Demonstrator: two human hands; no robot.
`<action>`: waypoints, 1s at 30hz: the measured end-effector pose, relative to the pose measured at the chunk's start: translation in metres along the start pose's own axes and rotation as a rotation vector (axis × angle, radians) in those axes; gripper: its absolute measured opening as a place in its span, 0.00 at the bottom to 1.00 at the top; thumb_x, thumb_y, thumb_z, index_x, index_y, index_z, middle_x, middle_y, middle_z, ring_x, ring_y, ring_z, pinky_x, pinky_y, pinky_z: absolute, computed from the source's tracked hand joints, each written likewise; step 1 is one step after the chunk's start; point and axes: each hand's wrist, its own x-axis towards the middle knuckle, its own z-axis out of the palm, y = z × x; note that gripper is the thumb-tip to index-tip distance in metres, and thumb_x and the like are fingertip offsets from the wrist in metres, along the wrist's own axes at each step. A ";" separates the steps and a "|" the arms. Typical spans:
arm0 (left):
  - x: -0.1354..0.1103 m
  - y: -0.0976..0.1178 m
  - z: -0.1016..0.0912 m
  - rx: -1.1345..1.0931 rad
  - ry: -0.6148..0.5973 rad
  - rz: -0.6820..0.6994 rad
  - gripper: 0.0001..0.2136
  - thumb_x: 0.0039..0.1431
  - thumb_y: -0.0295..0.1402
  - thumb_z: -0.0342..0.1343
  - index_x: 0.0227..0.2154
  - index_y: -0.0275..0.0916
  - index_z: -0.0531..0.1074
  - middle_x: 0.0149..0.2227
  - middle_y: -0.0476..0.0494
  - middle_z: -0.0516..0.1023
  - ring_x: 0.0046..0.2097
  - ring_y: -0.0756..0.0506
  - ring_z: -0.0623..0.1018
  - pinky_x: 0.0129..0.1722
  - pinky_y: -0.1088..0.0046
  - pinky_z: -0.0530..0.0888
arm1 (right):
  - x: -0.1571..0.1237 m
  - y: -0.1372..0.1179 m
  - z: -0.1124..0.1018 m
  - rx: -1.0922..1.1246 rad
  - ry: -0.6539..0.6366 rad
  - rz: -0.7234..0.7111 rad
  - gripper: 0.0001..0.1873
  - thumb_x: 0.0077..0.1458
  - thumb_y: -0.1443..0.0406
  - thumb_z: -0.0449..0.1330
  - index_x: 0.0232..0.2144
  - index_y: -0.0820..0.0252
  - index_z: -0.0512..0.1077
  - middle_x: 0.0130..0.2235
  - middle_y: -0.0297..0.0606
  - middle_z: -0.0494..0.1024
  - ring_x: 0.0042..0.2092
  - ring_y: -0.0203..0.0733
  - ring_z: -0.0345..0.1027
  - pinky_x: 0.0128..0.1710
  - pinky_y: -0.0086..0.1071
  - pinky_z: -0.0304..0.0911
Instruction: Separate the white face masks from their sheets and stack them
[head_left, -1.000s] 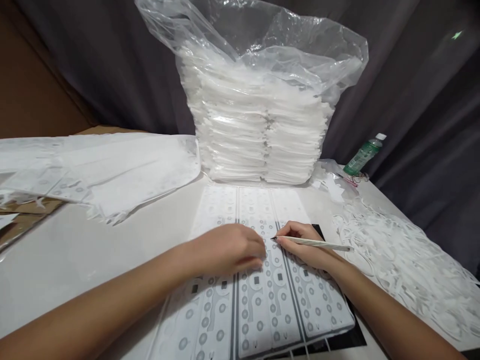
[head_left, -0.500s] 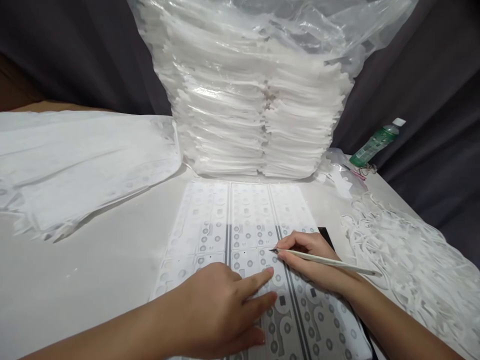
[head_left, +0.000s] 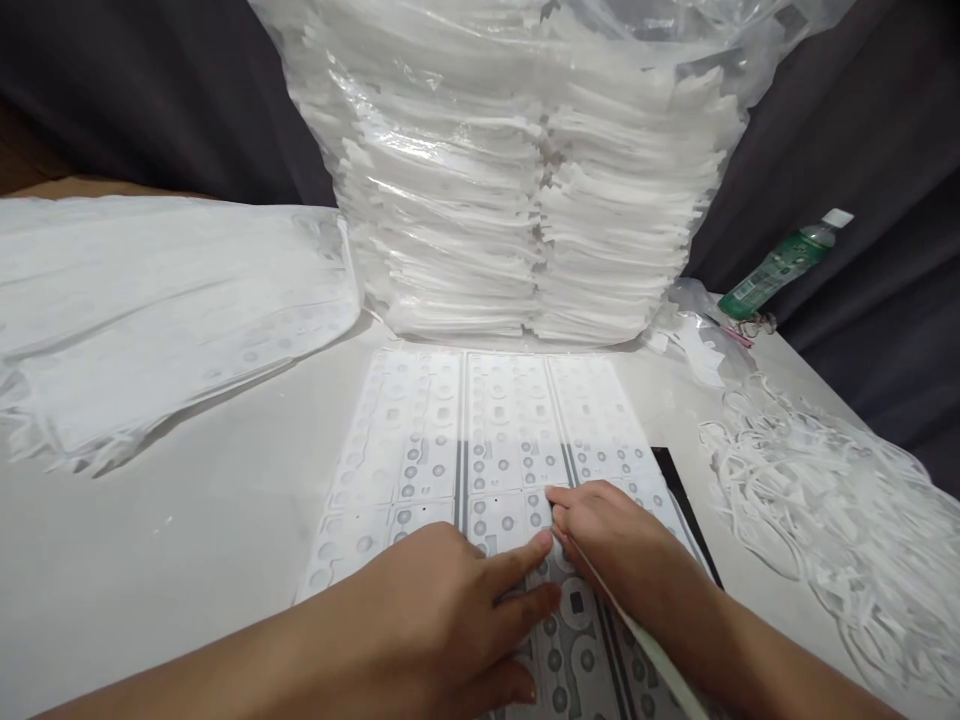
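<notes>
Your right hand [head_left: 621, 548] pinches a slim pale tool [head_left: 649, 645]; let your spread left hand [head_left: 439, 615] steady the patterned sheet [head_left: 496, 440]

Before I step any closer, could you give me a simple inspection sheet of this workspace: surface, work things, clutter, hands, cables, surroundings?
Surface: pale table, a black edge showing beside the sheet.
Work things: white sheet printed with grey circles; slim pale stick, its tip hidden.
Clutter: heap of white strips at right, white pile at left, green bottle at far right.
Hands: left hand over the sheet, fingers spread; right hand pinching the stick.
Cables: nothing seen.
Surroundings: clear bag of stacked white material behind the sheet; dark curtain beyond.
</notes>
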 end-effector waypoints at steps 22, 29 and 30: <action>-0.005 -0.049 -0.016 -0.264 0.259 -0.329 0.11 0.64 0.33 0.47 0.32 0.38 0.74 0.54 0.41 0.67 0.26 0.55 0.71 0.26 0.74 0.66 | 0.001 0.011 -0.007 0.441 0.166 0.379 0.05 0.60 0.63 0.53 0.32 0.56 0.66 0.45 0.42 0.77 0.44 0.43 0.73 0.38 0.35 0.68; 0.005 -0.039 -0.009 -0.202 0.236 -0.352 0.11 0.64 0.31 0.43 0.32 0.37 0.71 0.49 0.42 0.69 0.24 0.55 0.68 0.24 0.75 0.64 | 0.002 0.012 -0.005 0.466 0.186 0.363 0.04 0.60 0.63 0.53 0.33 0.56 0.67 0.45 0.41 0.77 0.41 0.41 0.74 0.38 0.35 0.67; 0.007 -0.037 -0.009 -0.162 0.231 -0.349 0.11 0.64 0.30 0.42 0.33 0.37 0.70 0.48 0.42 0.70 0.25 0.54 0.68 0.24 0.75 0.63 | 0.002 0.011 -0.006 0.461 0.181 0.363 0.04 0.60 0.63 0.53 0.34 0.56 0.67 0.45 0.41 0.77 0.41 0.41 0.74 0.38 0.34 0.67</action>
